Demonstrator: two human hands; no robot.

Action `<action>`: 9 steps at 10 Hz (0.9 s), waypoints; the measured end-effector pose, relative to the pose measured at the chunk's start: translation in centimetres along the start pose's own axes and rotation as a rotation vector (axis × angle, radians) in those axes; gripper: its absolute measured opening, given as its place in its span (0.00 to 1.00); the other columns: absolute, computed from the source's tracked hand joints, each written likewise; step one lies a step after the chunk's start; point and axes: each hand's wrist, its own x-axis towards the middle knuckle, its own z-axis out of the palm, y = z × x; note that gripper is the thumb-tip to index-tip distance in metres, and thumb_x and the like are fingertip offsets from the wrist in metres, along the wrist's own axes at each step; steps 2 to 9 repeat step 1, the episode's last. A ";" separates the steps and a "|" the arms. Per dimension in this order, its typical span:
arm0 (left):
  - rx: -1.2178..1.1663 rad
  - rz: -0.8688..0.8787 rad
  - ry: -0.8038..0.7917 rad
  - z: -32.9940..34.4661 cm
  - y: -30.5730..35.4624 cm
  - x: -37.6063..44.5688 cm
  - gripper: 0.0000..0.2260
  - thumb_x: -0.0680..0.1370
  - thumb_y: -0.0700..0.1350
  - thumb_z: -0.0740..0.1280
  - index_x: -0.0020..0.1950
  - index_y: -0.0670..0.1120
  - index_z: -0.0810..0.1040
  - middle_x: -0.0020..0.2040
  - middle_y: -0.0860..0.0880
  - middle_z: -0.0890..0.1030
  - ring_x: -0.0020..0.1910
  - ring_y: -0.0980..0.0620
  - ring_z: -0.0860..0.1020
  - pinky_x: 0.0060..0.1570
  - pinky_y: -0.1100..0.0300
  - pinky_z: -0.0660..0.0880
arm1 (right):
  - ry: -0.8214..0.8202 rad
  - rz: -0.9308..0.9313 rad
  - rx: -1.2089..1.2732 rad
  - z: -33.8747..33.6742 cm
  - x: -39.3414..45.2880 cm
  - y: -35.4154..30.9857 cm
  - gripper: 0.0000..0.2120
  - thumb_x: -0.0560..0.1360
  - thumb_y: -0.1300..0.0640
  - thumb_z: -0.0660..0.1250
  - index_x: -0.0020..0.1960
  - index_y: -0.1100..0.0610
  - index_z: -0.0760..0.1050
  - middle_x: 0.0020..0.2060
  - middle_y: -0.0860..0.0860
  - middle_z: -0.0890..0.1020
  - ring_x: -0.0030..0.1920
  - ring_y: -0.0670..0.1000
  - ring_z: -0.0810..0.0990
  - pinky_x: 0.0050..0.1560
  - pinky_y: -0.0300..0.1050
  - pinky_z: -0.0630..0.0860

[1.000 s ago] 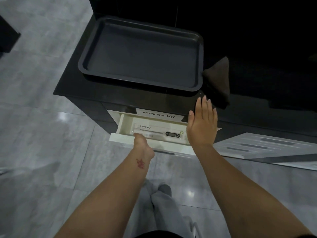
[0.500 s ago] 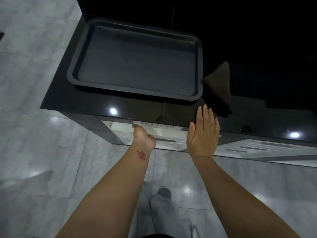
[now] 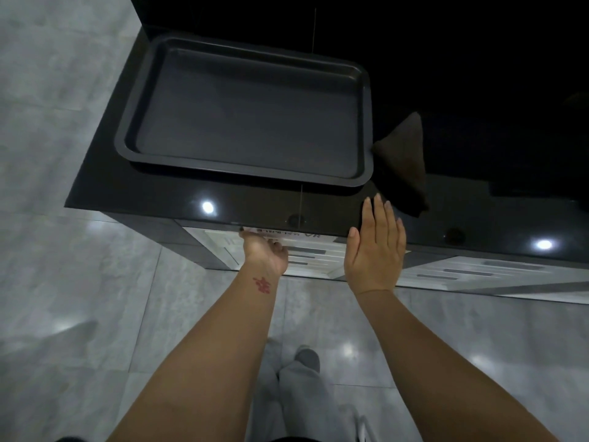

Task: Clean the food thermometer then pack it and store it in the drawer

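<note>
The white drawer (image 3: pixel 318 254) with a paper label sits pushed in under the edge of the black counter (image 3: pixel 159 193). Only a sliver of its front shows. The food thermometer is out of sight inside it. My left hand (image 3: pixel 264 255) is at the drawer's front with its fingers curled on the top edge, partly hidden under the counter lip. My right hand (image 3: pixel 376 250) is flat with its fingers together and extended. It hovers over the counter's front edge, just right of the drawer, and holds nothing.
A dark baking tray (image 3: pixel 242 172) lies on the counter, behind my hands. A dark folded cloth (image 3: pixel 401 161) sits to its right. More white drawer fronts (image 3: pixel 478 269) run along to the right. Below are the grey tiled floor and my legs (image 3: pixel 299 393).
The drawer has slid in from open, with the thermometer pack visible, to pushed in under the counter. My left hand went in with it. My right hand stayed flat by the counter edge.
</note>
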 end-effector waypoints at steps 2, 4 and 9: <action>-0.007 -0.038 -0.014 -0.1 -0.1 -1.7 0.32 0.82 0.62 0.48 0.81 0.45 0.48 0.78 0.45 0.61 0.75 0.48 0.64 0.78 0.53 0.49 | 0.001 0.010 0.018 -0.1 0.1 0.2 0.27 0.82 0.49 0.46 0.78 0.58 0.58 0.78 0.55 0.61 0.78 0.54 0.57 0.78 0.51 0.48; -0.007 -0.038 -0.014 -0.1 -0.1 -1.7 0.32 0.82 0.62 0.48 0.81 0.45 0.48 0.78 0.45 0.61 0.75 0.48 0.64 0.78 0.53 0.49 | 0.001 0.010 0.018 -0.1 0.1 0.2 0.27 0.82 0.49 0.46 0.78 0.58 0.58 0.78 0.55 0.61 0.78 0.54 0.57 0.78 0.51 0.48; -0.007 -0.038 -0.014 -0.1 -0.1 -1.7 0.32 0.82 0.62 0.48 0.81 0.45 0.48 0.78 0.45 0.61 0.75 0.48 0.64 0.78 0.53 0.49 | 0.001 0.010 0.018 -0.1 0.1 0.2 0.27 0.82 0.49 0.46 0.78 0.58 0.58 0.78 0.55 0.61 0.78 0.54 0.57 0.78 0.51 0.48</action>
